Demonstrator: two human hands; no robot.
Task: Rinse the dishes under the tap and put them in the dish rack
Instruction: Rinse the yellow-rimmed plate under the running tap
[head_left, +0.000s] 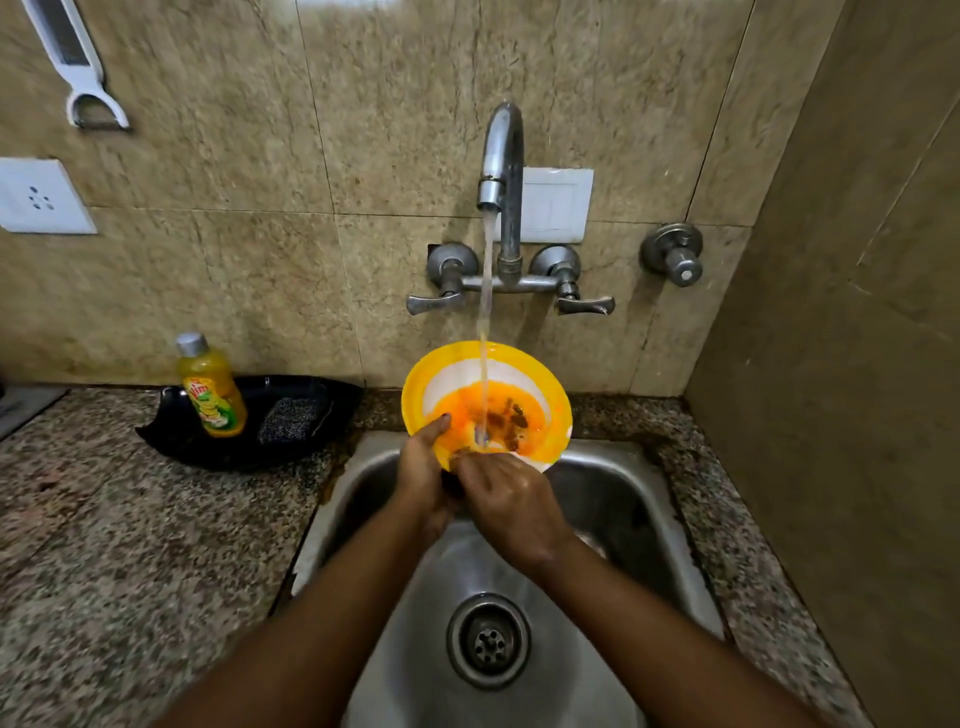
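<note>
A: Hidden stuff first. Left hand (422, 470) grips the near-left rim of the yellow plastic bowl (540, 387), thumb inside, its other fingers out of sight under the bowl.

B: Right hand (511, 501)?

A: Fingers curled at the near rim, tips hidden behind the knuckles; can't tell if that grip holds the rim or just rubs it. The near edge of the bowl is covered by both hands.

B: Bowl location?

A: Tilted toward the camera, just beyond both grips, over the back of the steel sink (628, 499), under the tap (501, 171). The water stream (487, 291) lands inside. White band, orange liquid, dark bits, too blurry to name.

B: Left of the grips?

A: On the speckled granite table (119, 561), a glossy black tray (306, 395) carrying a yellow dish-soap bottle (212, 387) and a dark scrub pad (290, 420). Round drain (488, 642) is nearer than the hands.
</note>
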